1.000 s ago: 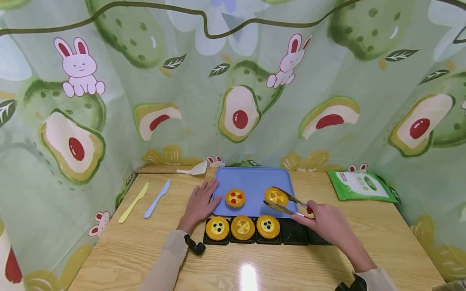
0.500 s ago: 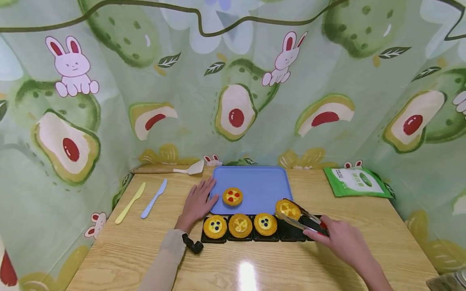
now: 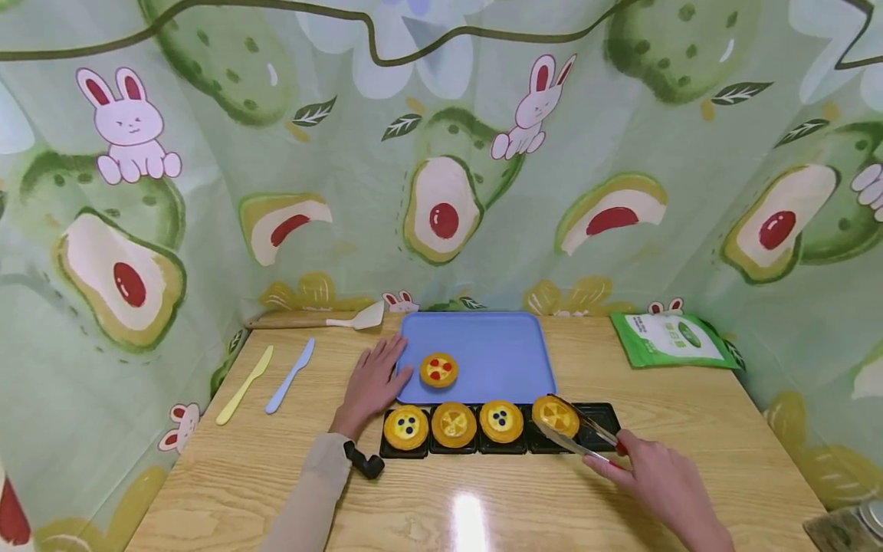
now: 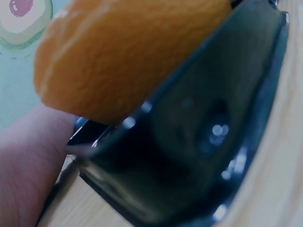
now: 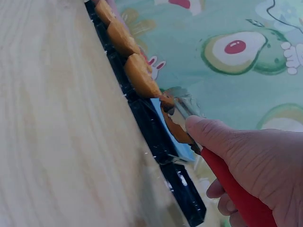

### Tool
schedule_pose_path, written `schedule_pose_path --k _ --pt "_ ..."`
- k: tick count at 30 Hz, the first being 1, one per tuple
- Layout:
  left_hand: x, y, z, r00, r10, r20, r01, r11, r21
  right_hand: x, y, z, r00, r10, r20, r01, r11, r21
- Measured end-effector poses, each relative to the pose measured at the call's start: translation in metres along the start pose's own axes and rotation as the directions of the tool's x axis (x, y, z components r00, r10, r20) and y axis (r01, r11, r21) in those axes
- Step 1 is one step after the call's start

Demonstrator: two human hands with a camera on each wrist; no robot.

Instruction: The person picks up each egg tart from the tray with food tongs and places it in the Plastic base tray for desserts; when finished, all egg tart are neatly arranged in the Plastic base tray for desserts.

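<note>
Above the fourth square black plastic holder [image 3: 540, 445], the right hand [image 3: 664, 474] grips red-handled metal tongs [image 3: 571, 445] pinching a round golden tart [image 3: 556, 415]; left hand [image 3: 371, 386] flat at the blue rectangular tray [image 3: 493, 353]. Level, gentle lowering looks best!

Head cam sat on the near side, looking forward and down, far enough back to get the left hand [image 3: 373, 383], the right hand [image 3: 665, 479], most of the wooden table [image 3: 386, 506] and the patterned curtain [image 3: 345, 149] on the far side. Left wrist cam was crazy close and tilted: one tart [image 4: 128, 56] and a black tray [image 4: 189, 118] filled most of the frame. Right wrist cam faced left along the row of black trays [image 3: 602, 414] from its right end, not nearly as tight, tipped so the row ran diagonally. That row showed in the head view too, and both wrist views caught some curtain.
</note>
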State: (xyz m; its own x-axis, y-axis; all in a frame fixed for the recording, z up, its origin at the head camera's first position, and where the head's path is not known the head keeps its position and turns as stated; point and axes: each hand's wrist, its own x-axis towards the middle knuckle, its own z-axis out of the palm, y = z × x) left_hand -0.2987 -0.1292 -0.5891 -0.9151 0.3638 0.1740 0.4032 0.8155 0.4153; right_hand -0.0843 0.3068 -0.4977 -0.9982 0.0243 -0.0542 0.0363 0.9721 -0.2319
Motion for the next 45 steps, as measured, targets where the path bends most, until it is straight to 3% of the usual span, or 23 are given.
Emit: schedule_pose_path --k 9,16,26,39,45 --pt "0.001 -0.002 0.001 1.000 -0.006 0.008 0.006 1.000 -0.001 0.001 -0.001 0.015 0.999 -0.021 -0.049 0.020 1.000 -0.020" --pt "0.000 -0.001 0.000 1.000 -0.007 0.006 0.007 1.000 -0.001 0.002 -0.001 0.015 1.000 -0.002 -0.018 0.001 1.000 -0.027" --pt "-0.001 0.000 -0.001 1.000 -0.012 -0.003 0.012 1.000 0.000 0.003 0.002 0.020 0.997 -0.030 -0.067 0.029 0.999 -0.017" --pt "0.001 -0.001 0.000 1.000 -0.013 0.018 0.013 1.000 0.011 0.006 -0.001 0.011 0.998 0.051 0.027 -0.052 0.998 0.044" --pt "0.001 -0.002 -0.001 1.000 -0.012 0.023 0.012 1.000 0.019 0.008 -0.006 0.007 0.997 0.069 0.020 -0.070 0.994 0.081"
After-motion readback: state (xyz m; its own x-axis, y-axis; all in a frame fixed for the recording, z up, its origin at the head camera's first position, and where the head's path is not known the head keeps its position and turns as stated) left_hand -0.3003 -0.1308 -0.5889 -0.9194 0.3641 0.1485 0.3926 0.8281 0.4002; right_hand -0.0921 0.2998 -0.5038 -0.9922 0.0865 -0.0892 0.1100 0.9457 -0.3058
